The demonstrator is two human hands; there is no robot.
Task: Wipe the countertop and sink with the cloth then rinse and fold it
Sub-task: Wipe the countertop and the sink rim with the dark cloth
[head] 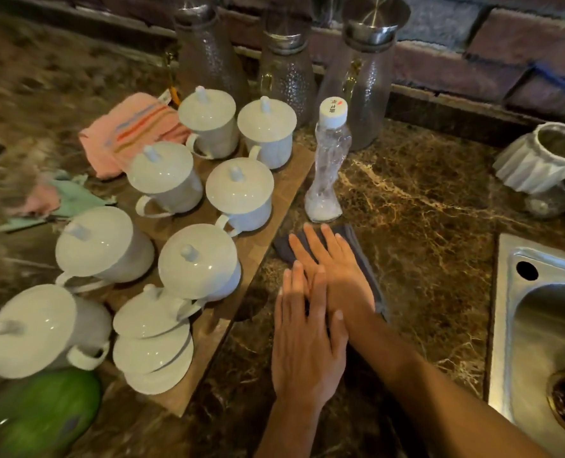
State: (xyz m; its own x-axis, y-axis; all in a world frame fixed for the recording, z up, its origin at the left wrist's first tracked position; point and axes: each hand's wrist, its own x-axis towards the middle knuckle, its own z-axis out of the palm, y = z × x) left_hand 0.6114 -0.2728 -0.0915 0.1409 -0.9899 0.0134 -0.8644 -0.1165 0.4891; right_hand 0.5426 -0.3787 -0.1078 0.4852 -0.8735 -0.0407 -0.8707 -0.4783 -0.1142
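A dark grey cloth lies flat on the brown marble countertop, just in front of a clear plastic bottle. My right hand presses flat on the cloth, fingers spread and pointing away from me. My left hand lies flat too, its fingertips overlapping the back of my right hand and wrist. Most of the cloth is hidden under both hands. The steel sink is at the right edge, with its drain at the lower right.
A wooden board with several white lidded cups stands left of the cloth. The clear plastic bottle is right behind it. Three glass carafes line the brick wall. A pink towel, a green fruit and a white ribbed cup lie around.
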